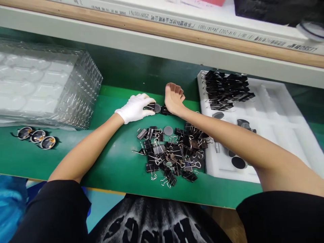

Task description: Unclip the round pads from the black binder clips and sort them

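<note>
My left hand (pixel 135 107), in a white glove, rests on the green mat and pinches a black binder clip (pixel 151 107) with a round grey disc (pixel 157 108) at its tip. My bare right hand (pixel 173 98) is curled closed just to the right, its fingers bent over another black clip (pixel 165 111) beside the disc. A loose pile of black binder clips (pixel 172 153) lies on the mat in front of my hands, with one grey disc (pixel 168 130) at its far edge.
A white foam tray (pixel 275 111) at the right holds a stack of binder clips (pixel 226 89) and several dark discs (pixel 238 162). A stack of clear plastic blister trays (pixel 45 86) stands at the left, with three round framed pieces (pixel 37 136) in front. A shelf edge (pixel 162 44) runs above.
</note>
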The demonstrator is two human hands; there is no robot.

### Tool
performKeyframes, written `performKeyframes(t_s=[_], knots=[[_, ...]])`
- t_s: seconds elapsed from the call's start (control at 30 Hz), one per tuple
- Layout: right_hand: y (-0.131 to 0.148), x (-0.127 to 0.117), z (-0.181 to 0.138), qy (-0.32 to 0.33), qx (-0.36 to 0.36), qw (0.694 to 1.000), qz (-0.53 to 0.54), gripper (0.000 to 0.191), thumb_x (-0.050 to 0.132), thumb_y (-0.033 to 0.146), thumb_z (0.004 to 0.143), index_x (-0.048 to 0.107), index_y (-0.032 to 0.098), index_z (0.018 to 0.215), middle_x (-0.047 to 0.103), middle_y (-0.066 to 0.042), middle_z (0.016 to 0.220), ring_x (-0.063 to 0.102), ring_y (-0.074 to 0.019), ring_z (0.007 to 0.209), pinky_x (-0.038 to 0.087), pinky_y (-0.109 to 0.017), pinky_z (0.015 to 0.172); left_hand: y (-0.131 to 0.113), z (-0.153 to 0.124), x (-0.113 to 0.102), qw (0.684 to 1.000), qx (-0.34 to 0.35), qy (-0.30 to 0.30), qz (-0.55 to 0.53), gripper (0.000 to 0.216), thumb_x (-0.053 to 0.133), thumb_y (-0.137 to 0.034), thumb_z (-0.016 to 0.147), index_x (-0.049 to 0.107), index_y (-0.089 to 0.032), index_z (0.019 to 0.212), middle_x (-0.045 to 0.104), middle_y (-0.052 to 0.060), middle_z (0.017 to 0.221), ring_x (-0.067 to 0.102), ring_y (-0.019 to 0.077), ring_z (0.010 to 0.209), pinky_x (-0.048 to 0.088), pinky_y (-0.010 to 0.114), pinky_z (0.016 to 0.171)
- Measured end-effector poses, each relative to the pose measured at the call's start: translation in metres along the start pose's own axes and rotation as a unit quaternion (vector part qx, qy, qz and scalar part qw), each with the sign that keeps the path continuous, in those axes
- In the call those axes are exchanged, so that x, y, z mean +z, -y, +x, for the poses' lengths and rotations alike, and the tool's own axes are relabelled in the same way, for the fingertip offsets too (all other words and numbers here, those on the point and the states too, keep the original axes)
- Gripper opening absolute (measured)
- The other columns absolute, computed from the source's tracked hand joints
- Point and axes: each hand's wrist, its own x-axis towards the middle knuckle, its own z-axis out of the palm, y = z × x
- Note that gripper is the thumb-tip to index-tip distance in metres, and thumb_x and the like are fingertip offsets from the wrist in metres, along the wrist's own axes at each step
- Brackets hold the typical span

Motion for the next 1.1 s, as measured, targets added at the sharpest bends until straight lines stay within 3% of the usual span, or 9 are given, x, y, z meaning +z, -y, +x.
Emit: performKeyframes(t_s=[0.27, 0.5, 0.6, 0.67, 0.73, 0.8, 0.87, 1.0, 1.1], knots=[[0.002, -0.003, -0.004, 0.006, 0.034, 0.999, 0.017, 0.057, 0.007, 0.047, 0.109, 0.043, 0.03, 0.15, 0.039, -0.013, 0.152, 0.032, -0.0265, 0.152, 0.027, -0.058, 0.13, -0.009, 0.017, 0.002, 0.999, 0.025, 0.019, -0.005, 0.055, 0.062, -0.053, 0.098, 0.063, -0.029, 0.148, 0.06, 0.009, 0.143, 0.055, 0.0308, 0.13, 0.042, 0.042, 0.11], [0.005, -0.012, 0.001, 0.007, 0.038, 0.998, 0.047, 0.058, 0.012, 0.051, 0.11, 0.048, 0.028, 0.149, 0.044, -0.013, 0.154, 0.039, -0.028, 0.149, 0.032, -0.056, 0.128, -0.007, 0.013, 0.004, 0.999, 0.032, -0.001, -0.02, 0.059, 0.063, -0.052, 0.097, 0.061, -0.026, 0.15, 0.062, 0.011, 0.144, 0.056, 0.0308, 0.134, 0.043, 0.043, 0.114], [0.003, -0.035, 0.003, 0.111, -0.017, 0.982, 0.151, 0.073, 0.005, 0.062, 0.109, 0.062, 0.021, 0.131, 0.059, -0.014, 0.141, 0.057, -0.0257, 0.134, 0.047, -0.047, 0.12, -0.01, 0.009, -0.001, 0.993, 0.008, -0.046, -0.111, 0.05, 0.054, -0.046, 0.102, 0.062, -0.022, 0.145, 0.067, 0.009, 0.139, 0.062, 0.0236, 0.127, 0.048, 0.037, 0.11], [-0.001, -0.053, -0.002, 0.215, -0.067, 0.95, 0.215, 0.073, 0.023, 0.076, 0.106, 0.065, 0.019, 0.124, 0.066, -0.014, 0.133, 0.067, -0.0243, 0.119, 0.059, -0.04, 0.105, -0.016, 0.005, -0.007, 0.978, -0.057, -0.092, -0.179, 0.044, 0.044, -0.048, 0.107, 0.067, -0.018, 0.129, 0.074, 0.009, 0.12, 0.069, 0.0192, 0.109, 0.052, 0.032, 0.1], [-0.006, -0.067, -0.012, 0.256, -0.094, 0.932, 0.238, 0.066, 0.062, 0.076, 0.094, 0.065, 0.018, 0.125, 0.069, -0.014, 0.127, 0.07, -0.0237, 0.105, 0.063, -0.038, 0.089, -0.024, 0.001, -0.014, 0.958, -0.132, -0.123, -0.223, 0.054, 0.032, -0.054, 0.11, 0.069, -0.016, 0.1, 0.074, 0.007, 0.09, 0.068, 0.0172, 0.086, 0.052, 0.031, 0.088], [-0.013, -0.072, -0.023, 0.241, -0.102, 0.931, 0.254, 0.06, 0.084, 0.062, 0.081, 0.069, 0.016, 0.116, 0.073, -0.013, 0.113, 0.07, -0.0224, 0.094, 0.063, -0.037, 0.083, -0.033, -0.003, -0.019, 0.947, -0.167, -0.131, -0.239, 0.066, 0.025, -0.06, 0.111, 0.06, -0.018, 0.074, 0.066, 0.006, 0.068, 0.063, 0.0158, 0.069, 0.05, 0.032, 0.08], [-0.02, -0.071, -0.033, 0.22, -0.107, 0.926, 0.289, 0.053, 0.091, 0.056, 0.074, 0.072, 0.015, 0.103, 0.074, -0.011, 0.098, 0.07, -0.0212, 0.089, 0.063, -0.037, 0.083, -0.04, -0.006, -0.02, 0.95, -0.153, -0.138, -0.234, 0.068, 0.026, -0.059, 0.111, 0.051, -0.019, 0.062, 0.06, 0.005, 0.06, 0.059, 0.0149, 0.063, 0.048, 0.032, 0.076], [-0.029, -0.059, -0.046, 0.154, -0.095, 0.907, 0.381, 0.049, 0.094, 0.047, 0.067, 0.077, 0.013, 0.098, 0.075, -0.008, 0.093, 0.071, -0.02, 0.088, 0.063, -0.036, 0.087, -0.049, -0.005, -0.012, 0.937, -0.125, -0.217, -0.245, 0.068, 0.032, -0.059, 0.111, 0.048, -0.02, 0.057, 0.054, 0.003, 0.052, 0.055, 0.0138, 0.057, 0.044, 0.031, 0.067], [-0.031, -0.058, -0.056, 0.123, -0.094, 0.903, 0.4, 0.04, 0.089, 0.042, 0.074, 0.079, 0.012, 0.097, 0.074, -0.008, 0.09, 0.071, -0.0196, 0.086, 0.063, -0.034, 0.083, -0.057, -0.003, -0.006, 0.912, -0.135, -0.253, -0.293, 0.076, 0.031, -0.071, 0.108, 0.05, -0.019, 0.057, 0.052, 0.004, 0.049, 0.053, 0.0129, 0.053, 0.043, 0.029, 0.061]])
